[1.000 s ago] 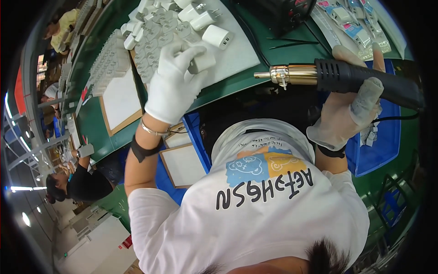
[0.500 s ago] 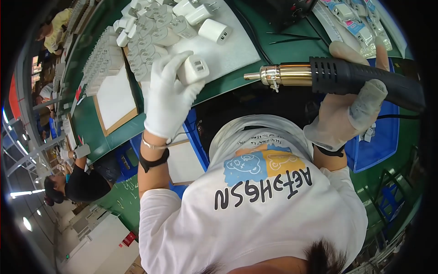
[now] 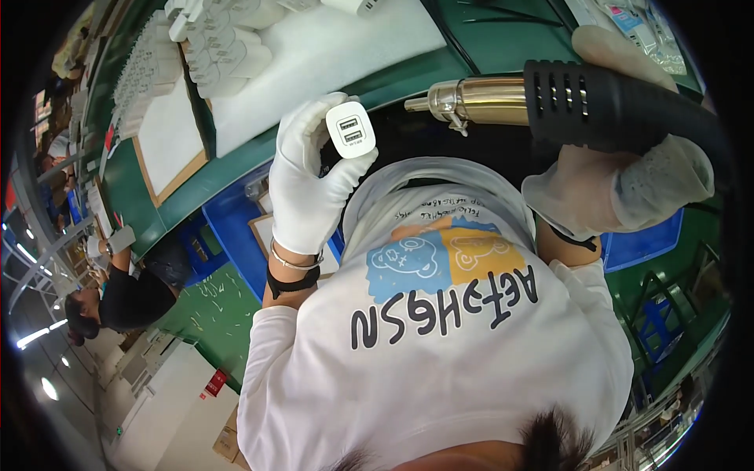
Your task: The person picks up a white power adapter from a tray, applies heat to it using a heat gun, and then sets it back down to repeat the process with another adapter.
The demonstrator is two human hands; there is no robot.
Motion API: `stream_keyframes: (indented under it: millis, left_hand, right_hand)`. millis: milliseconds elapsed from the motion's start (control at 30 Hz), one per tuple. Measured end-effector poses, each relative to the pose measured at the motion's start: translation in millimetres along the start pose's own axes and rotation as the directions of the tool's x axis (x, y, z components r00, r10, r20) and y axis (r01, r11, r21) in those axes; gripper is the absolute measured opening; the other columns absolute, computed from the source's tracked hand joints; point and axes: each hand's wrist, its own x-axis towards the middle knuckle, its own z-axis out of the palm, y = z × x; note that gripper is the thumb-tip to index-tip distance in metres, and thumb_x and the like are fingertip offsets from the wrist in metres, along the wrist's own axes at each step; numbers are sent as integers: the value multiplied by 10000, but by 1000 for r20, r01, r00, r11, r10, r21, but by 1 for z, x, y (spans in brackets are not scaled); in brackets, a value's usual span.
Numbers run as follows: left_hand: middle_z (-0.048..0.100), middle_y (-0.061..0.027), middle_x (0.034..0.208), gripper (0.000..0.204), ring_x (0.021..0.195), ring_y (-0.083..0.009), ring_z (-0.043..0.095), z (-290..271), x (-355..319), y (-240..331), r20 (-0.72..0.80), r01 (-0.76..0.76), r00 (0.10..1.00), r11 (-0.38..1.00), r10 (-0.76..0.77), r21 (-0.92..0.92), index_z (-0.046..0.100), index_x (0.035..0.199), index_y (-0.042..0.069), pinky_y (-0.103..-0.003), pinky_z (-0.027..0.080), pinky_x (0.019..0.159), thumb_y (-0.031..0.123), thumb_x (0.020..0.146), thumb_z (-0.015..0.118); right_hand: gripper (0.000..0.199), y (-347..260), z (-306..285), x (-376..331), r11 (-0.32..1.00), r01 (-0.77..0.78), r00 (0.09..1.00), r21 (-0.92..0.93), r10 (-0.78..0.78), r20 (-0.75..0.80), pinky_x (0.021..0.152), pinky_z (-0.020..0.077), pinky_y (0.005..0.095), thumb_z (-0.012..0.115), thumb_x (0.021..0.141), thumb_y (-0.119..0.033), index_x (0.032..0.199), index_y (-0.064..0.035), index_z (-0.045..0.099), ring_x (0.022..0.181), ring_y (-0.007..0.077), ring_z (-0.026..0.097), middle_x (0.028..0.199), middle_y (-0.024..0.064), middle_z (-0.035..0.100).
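My left hand [image 3: 306, 184], in a white glove, pinches a white USB charger [image 3: 350, 130] between thumb and fingers. The charger's end with two ports faces up toward me. My right hand [image 3: 613, 184], in a thin pale glove with a covered finger or thumb, is wrapped round the black body of a hot-air gun [image 3: 589, 102]. Its metal nozzle [image 3: 471, 102] points left toward the charger, with a gap between them. Both hands are off the table, near its front edge.
Many white chargers [image 3: 228, 59] stand on a white foam sheet [image 3: 338, 59] at the far left. A brown-edged white board [image 3: 171, 153] lies beside them. Thin black tools [image 3: 514, 14] and bagged items [image 3: 628, 27] lie farther right. A blue bin [image 3: 648, 243] sits at right. A co-worker [image 3: 133, 298] is at left.
My left hand has brought the charger right and turned its port end more toward me. The hot-air gun has come closer to view and a little left. The whole view has shifted.
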Motion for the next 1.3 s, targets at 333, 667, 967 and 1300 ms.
stream_keyframes:
  millis: [333, 667, 967, 1300]
  left_hand:
    - [497, -86, 1207, 581, 1111, -196, 536, 7, -5, -6, 1, 25, 1000, 998, -25, 54, 497, 1221, 29, -326, 431, 984, -78, 698, 727]
    - [540, -83, 1174, 572, 1086, -182, 544, 9, -1, -8, -28, 9, 1000, 1000, -10, -24, 495, 1205, 30, -316, 431, 976, -88, 695, 727]
    - [558, -102, 1205, 584, 1072, -166, 547, 14, 0, -5, -62, 61, 996, 997, -64, -53, 482, 1204, 35, -303, 436, 960, -84, 691, 735]
    - [585, -89, 1149, 467, 1023, -135, 562, 7, 2, -4, -26, 21, 1000, 914, -12, 405, 554, 1082, 42, -275, 460, 903, -47, 678, 771]
  right_hand:
    - [672, 7, -25, -4, 976, 116, 978, 184, -144, 150, 611, 560, 263, 400, 939, -540, 1097, 102, 516, 729, 204, 678, 915, 216, 660]
    - [756, 5, -18, 0, 931, 19, 959, 365, -120, 255, 568, 554, 237, 300, 945, -587, 1051, 104, 590, 690, 182, 676, 920, 192, 669]
    - [703, -5, -19, 8, 903, -143, 966, 406, 38, 256, 599, 550, 241, 310, 950, -544, 1079, 95, 572, 712, 190, 674, 943, 197, 660]
    - [638, -19, -57, 12, 829, -337, 933, 447, 229, 278, 638, 545, 245, 322, 956, -491, 1114, 84, 548, 740, 199, 671, 973, 202, 649]
